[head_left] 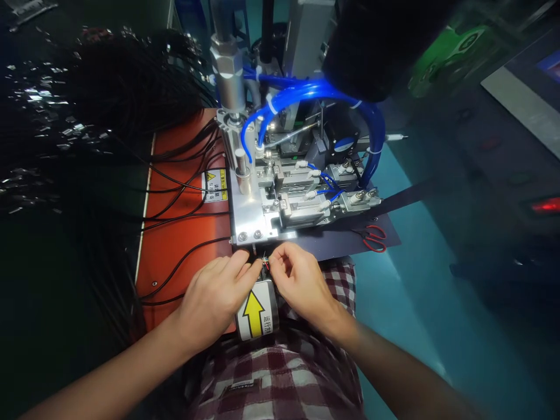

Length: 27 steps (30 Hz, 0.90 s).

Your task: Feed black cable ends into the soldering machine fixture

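Note:
My left hand [219, 291] is closed in a pinch at the front edge of the metal machine [249, 213], just above a block labelled with a yellow arrow [254, 315]. Thin coloured wires [265, 263], one of them red, stick out at its fingertips. A black cable [164, 300] runs over the orange table to this hand; the part under the palm is hidden. From the other side my right hand [300, 280] pinches at the wires with thumb and forefinger. The exact grip on each strand is too small to tell.
Several black cables [188, 216] lie across the orange tabletop [179, 251], with a large dark bundle [126, 87] at the far left. Blue air tubes [315, 90] arch over the machine. Red-handled scissors [375, 238] lie on the dark plate [350, 242] at right.

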Available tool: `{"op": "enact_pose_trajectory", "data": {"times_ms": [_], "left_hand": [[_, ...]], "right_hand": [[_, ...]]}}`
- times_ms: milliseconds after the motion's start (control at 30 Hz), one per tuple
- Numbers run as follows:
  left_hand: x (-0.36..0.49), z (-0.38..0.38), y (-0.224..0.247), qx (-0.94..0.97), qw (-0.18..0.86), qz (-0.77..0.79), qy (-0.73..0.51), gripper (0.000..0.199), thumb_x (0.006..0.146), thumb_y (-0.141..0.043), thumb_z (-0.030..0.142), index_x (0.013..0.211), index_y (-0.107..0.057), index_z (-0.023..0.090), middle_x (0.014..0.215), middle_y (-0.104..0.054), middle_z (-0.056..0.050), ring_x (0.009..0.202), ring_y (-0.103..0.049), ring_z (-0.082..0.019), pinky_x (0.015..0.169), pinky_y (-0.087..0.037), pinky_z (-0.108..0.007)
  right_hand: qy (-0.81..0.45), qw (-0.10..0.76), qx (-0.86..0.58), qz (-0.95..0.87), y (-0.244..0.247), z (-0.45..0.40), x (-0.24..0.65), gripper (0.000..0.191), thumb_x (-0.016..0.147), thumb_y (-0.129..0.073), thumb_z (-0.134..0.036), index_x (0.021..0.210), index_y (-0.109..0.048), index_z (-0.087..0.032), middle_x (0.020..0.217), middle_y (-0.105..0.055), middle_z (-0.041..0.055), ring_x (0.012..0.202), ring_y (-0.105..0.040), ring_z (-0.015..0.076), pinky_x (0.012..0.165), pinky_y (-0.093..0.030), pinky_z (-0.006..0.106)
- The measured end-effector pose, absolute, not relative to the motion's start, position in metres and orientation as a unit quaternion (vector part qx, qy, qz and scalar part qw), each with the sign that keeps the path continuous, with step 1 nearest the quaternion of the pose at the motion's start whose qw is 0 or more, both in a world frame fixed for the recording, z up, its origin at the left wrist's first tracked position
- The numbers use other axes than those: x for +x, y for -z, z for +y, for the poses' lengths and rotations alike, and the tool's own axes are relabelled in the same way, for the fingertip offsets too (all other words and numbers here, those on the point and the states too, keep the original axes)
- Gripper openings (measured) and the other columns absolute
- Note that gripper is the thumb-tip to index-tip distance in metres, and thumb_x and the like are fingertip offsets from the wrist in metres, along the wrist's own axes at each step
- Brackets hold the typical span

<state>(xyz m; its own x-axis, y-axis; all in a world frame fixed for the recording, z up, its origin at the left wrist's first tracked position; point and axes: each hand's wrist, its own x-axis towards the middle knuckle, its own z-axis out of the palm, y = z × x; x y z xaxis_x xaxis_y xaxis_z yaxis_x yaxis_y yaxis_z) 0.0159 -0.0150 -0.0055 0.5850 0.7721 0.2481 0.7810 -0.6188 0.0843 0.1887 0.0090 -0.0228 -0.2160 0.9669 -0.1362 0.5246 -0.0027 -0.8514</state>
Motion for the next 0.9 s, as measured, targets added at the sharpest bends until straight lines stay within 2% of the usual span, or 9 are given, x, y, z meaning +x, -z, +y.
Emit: {"op": "enact_pose_trajectory", "data": {"times_ms": [100, 200, 267, 433, 600, 900], "left_hand": [[0.017, -0.015, 0.002, -0.896, 0.024, -0.431, 0.102, 0.035, 0.078, -0.04, 0.008, 0.107, -0.06, 0.01, 0.087, -0.059, -0.013, 0.061, -0.052, -0.021, 0.051, -0.044, -0.032], [0.017, -0.016, 0.002, -0.896, 0.012, -0.438, 0.078, 0.037, 0.072, -0.042, 0.007, 0.105, -0.061, 0.01, 0.089, -0.06, -0.014, 0.061, -0.051, -0.022, 0.05, -0.044, -0.033], [0.016, -0.015, 0.004, -0.89, -0.011, -0.448, 0.078, 0.036, 0.074, -0.043, 0.007, 0.105, -0.06, 0.011, 0.092, -0.06, -0.013, 0.063, -0.053, -0.023, 0.053, -0.045, -0.035], [0.011, -0.013, 0.011, -0.861, -0.086, -0.473, 0.168, 0.029, 0.084, -0.04, 0.008, 0.102, -0.061, 0.014, 0.085, -0.06, -0.008, 0.071, -0.058, -0.021, 0.061, -0.048, -0.032], [0.011, -0.013, 0.01, -0.868, -0.058, -0.46, 0.177, 0.027, 0.088, -0.037, 0.011, 0.098, -0.062, 0.013, 0.087, -0.06, -0.01, 0.073, -0.057, -0.021, 0.062, -0.048, -0.032], [0.012, -0.017, 0.011, -0.868, -0.067, -0.472, 0.141, 0.029, 0.085, -0.038, 0.009, 0.106, -0.059, 0.013, 0.086, -0.053, -0.01, 0.072, -0.052, -0.022, 0.058, -0.046, -0.031]], "right_hand": [[-0.407, 0.249, -0.57, -0.669, 0.022, 0.012, 0.19, 0.013, 0.081, -0.049, -0.019, 0.068, -0.052, -0.019, 0.063, -0.057, 0.0005, 0.056, -0.05, 0.0129, 0.052, -0.037, 0.025], [-0.535, 0.227, -0.562, -0.589, 0.026, 0.017, 0.191, 0.013, 0.081, -0.048, -0.021, 0.069, -0.053, -0.018, 0.058, -0.058, -0.0006, 0.052, -0.055, 0.0132, 0.05, -0.04, 0.024], [-0.59, 0.215, -0.556, -0.545, 0.028, 0.018, 0.191, 0.012, 0.08, -0.048, -0.02, 0.07, -0.053, -0.018, 0.056, -0.058, -0.0011, 0.051, -0.057, 0.0134, 0.049, -0.042, 0.023], [-0.454, 0.25, -0.587, -0.622, 0.025, 0.014, 0.189, 0.012, 0.079, -0.051, -0.02, 0.067, -0.054, -0.018, 0.061, -0.058, -0.0003, 0.056, -0.054, 0.0132, 0.052, -0.039, 0.025], [-0.627, 0.247, -0.546, -0.498, 0.033, 0.015, 0.192, 0.011, 0.08, -0.052, -0.025, 0.072, -0.055, -0.017, 0.056, -0.055, -0.003, 0.05, -0.055, 0.0119, 0.05, -0.042, 0.023], [-0.664, 0.291, -0.531, -0.439, 0.041, 0.014, 0.19, 0.013, 0.077, -0.057, -0.027, 0.071, -0.056, -0.015, 0.055, -0.053, -0.0039, 0.048, -0.05, 0.0098, 0.049, -0.038, 0.022]]}}
